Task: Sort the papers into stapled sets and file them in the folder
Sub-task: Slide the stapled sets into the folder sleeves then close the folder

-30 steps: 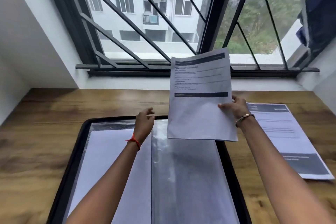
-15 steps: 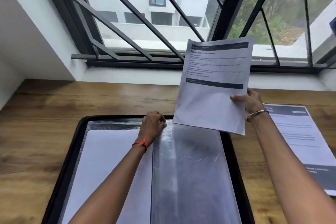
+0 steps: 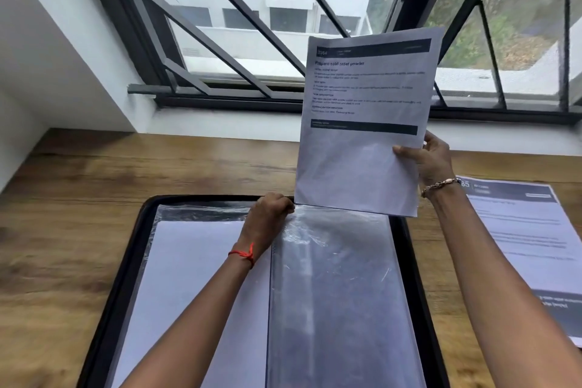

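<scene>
Raised higher, sheet (image 3: 365,123) stands long axis upright, rt hand (image 3: 431,161) pinching its rt edge, just above sleeve (image 3: 330,293) mouth lt hand (image 3: 267,217) pinches at folder (image 3: 124,261) far edge.

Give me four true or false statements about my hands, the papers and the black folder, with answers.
1. The right hand holds a white printed paper raised above the wooden table. True.
2. The black folder lies closed. False: it lies open.
3. The left hand rests flat on the table. False: it grips the top of a clear plastic sleeve.
4. Another printed sheet lies on the table, right of the folder. True.
</scene>
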